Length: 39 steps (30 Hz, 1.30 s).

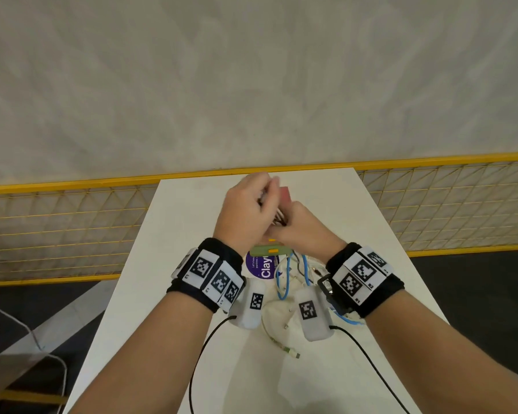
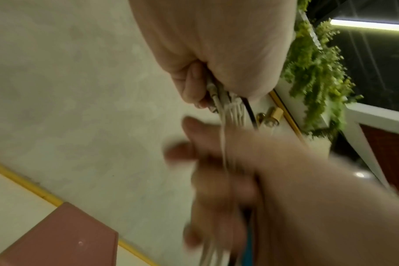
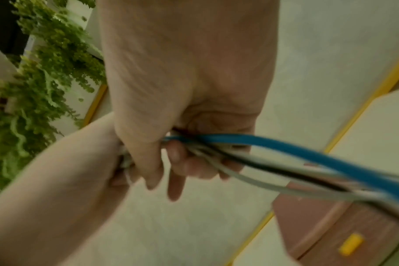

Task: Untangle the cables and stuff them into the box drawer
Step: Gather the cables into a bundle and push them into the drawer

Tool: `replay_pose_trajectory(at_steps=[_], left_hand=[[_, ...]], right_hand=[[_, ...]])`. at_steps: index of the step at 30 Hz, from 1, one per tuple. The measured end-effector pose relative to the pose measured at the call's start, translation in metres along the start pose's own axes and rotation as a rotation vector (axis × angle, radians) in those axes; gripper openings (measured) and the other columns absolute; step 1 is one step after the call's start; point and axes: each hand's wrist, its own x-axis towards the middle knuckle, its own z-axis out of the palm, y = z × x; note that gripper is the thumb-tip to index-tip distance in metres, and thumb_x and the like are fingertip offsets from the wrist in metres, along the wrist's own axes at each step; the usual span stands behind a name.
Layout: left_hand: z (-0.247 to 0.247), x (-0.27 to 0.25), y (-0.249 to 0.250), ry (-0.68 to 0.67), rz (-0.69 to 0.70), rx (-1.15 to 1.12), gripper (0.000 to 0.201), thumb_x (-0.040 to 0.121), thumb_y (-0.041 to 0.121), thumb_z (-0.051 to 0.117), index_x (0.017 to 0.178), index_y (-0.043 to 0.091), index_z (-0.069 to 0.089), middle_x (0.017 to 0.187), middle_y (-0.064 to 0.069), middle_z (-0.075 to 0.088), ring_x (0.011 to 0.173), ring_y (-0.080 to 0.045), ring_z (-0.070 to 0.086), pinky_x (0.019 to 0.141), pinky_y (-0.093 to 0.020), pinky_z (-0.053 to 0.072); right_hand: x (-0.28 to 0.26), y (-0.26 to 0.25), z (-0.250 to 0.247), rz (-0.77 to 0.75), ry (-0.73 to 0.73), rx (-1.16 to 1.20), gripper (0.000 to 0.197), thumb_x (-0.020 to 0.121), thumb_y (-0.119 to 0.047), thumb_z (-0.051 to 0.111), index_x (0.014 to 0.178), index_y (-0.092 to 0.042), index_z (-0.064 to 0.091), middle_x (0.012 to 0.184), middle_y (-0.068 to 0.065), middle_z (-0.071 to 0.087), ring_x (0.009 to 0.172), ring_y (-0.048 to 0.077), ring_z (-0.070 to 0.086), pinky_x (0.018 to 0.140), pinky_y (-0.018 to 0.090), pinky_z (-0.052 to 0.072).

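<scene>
Cables (image 3: 251, 153), one bundle, in two hands: left hand (image 1: 245, 210), right hand (image 1: 305, 228)

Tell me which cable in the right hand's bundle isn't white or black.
The blue cable: it runs along the top of the bundle that the right hand grips, above a black strand and pale whitish ones.

Indoor commercial or office space: white rectangular surface (image 1: 326, 204) against yellow-framed wire-mesh railing (image 1: 72, 228), with green foliage wall (image 2: 314, 72).
</scene>
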Motion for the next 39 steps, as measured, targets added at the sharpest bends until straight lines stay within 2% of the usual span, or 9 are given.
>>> replay_pose_trajectory(at_steps=[5, 9, 13, 15, 18, 21, 30, 33, 39], left_hand=[[-0.021, 0.000, -0.018, -0.119, -0.498, -0.290, 0.047, 0.104, 0.035, 0.035, 0.081, 0.008, 0.066, 0.078, -0.005, 0.062, 0.067, -0.007, 0.058, 0.063, -0.020, 0.046], [-0.038, 0.000, -0.009, -0.077, -0.166, -0.110, 0.032, 0.095, 0.038, 0.054, 0.119, 0.019, 0.063, 0.116, 0.006, 0.059, 0.113, -0.003, 0.052, 0.102, -0.023, 0.039], [-0.010, -0.016, 0.011, -0.688, -0.085, -0.069, 0.111, 0.062, 0.052, 0.084, 0.149, 0.042, 0.017, 0.130, 0.003, 0.057, 0.120, -0.008, 0.053, 0.100, -0.027, 0.043], [0.002, -0.026, 0.003, -0.791, -0.216, -0.051, 0.118, 0.067, 0.037, 0.085, 0.149, 0.047, 0.002, 0.118, -0.003, 0.064, 0.106, -0.015, 0.063, 0.087, -0.029, 0.052], [0.008, -0.035, -0.007, -0.740, -0.352, -0.040, 0.073, 0.085, 0.018, 0.072, 0.145, 0.027, 0.031, 0.106, -0.002, 0.067, 0.097, -0.017, 0.065, 0.076, -0.020, 0.050], [0.003, -0.036, -0.011, -0.754, -0.354, -0.087, 0.029, 0.084, 0.034, 0.072, 0.104, 0.017, 0.061, 0.077, 0.011, 0.060, 0.066, -0.001, 0.056, 0.056, -0.009, 0.039], [-0.011, -0.032, -0.024, -0.280, -0.556, -0.420, 0.029, 0.097, 0.040, 0.049, 0.079, 0.020, 0.059, 0.052, 0.010, 0.036, 0.038, -0.002, 0.032, 0.043, -0.020, 0.031], [0.004, -0.034, -0.011, -0.189, -0.658, -0.452, 0.035, 0.099, 0.044, 0.044, 0.093, 0.014, 0.062, 0.041, 0.015, 0.045, 0.036, 0.001, 0.042, 0.043, -0.016, 0.035], [0.019, -0.040, 0.002, -0.212, -0.692, -0.457, 0.050, 0.072, 0.048, 0.078, 0.069, 0.004, 0.056, 0.049, 0.004, 0.039, 0.043, -0.010, 0.037, 0.047, -0.022, 0.036]], right_hand=[[-0.011, 0.023, -0.013, 0.164, 0.008, -0.357, 0.032, 0.093, -0.025, 0.054, 0.064, -0.013, 0.053, 0.053, 0.000, 0.048, 0.049, 0.015, 0.043, 0.051, 0.027, 0.034], [-0.011, 0.019, -0.019, 0.134, -0.072, -0.619, 0.014, 0.088, -0.011, 0.052, 0.077, -0.008, 0.059, 0.069, 0.009, 0.055, 0.065, 0.026, 0.051, 0.051, 0.029, 0.032], [-0.009, 0.004, -0.011, 0.051, -0.193, -0.763, 0.012, 0.084, -0.007, 0.052, 0.087, -0.007, 0.063, 0.075, 0.006, 0.061, 0.064, 0.021, 0.050, 0.060, 0.032, 0.037], [-0.007, -0.003, -0.012, 0.031, -0.192, -0.817, 0.011, 0.085, -0.008, 0.051, 0.081, -0.008, 0.062, 0.064, 0.003, 0.053, 0.057, 0.019, 0.047, 0.052, 0.028, 0.033], [-0.008, -0.004, -0.019, -0.043, -0.219, -0.779, 0.011, 0.083, -0.011, 0.056, 0.081, -0.007, 0.066, 0.066, 0.004, 0.059, 0.059, 0.020, 0.053, 0.052, 0.029, 0.040], [-0.010, 0.006, -0.038, -0.032, -0.280, -0.562, 0.014, 0.083, -0.021, 0.065, 0.076, -0.009, 0.067, 0.062, 0.001, 0.058, 0.054, 0.013, 0.046, 0.054, 0.025, 0.038], [-0.035, 0.053, -0.041, 0.134, -0.086, -0.229, 0.019, 0.100, -0.033, 0.038, 0.083, -0.030, 0.045, 0.070, -0.002, 0.046, 0.054, 0.009, 0.051, 0.061, 0.034, 0.054], [-0.031, 0.044, -0.012, 0.075, 0.022, -0.265, 0.027, 0.101, -0.033, 0.030, 0.095, -0.013, 0.048, 0.072, 0.007, 0.054, 0.059, 0.015, 0.051, 0.058, 0.028, 0.047], [-0.029, 0.026, 0.009, -0.039, -0.085, -0.346, 0.028, 0.099, -0.010, 0.034, 0.076, -0.009, 0.049, 0.061, 0.019, 0.052, 0.052, 0.033, 0.047, 0.052, 0.042, 0.038]])
